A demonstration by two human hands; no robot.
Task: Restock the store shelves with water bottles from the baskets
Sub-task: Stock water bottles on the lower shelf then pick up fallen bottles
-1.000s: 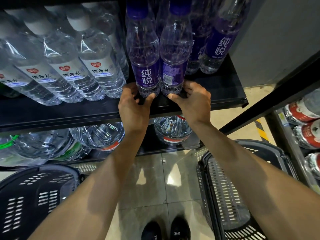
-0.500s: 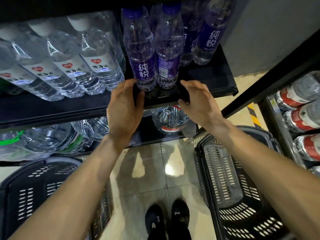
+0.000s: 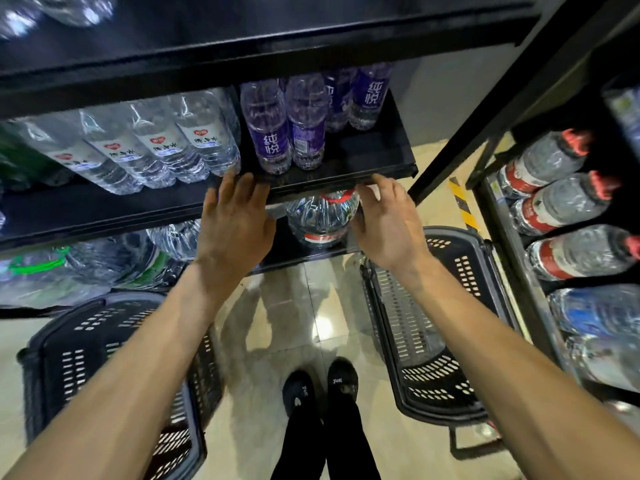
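Both hands were empty, fingers loosely spread. The left hand [image 3: 235,220] and right hand [image 3: 389,223] sat at the front lip of the shelf [image 3: 381,168], with 2 upright purple bottles [image 3: 273,140] just behind, between them. Any further stock would lie downward: the left basket [image 3: 69,358] and right basket [image 3: 412,327] sat below, each under its own hand.
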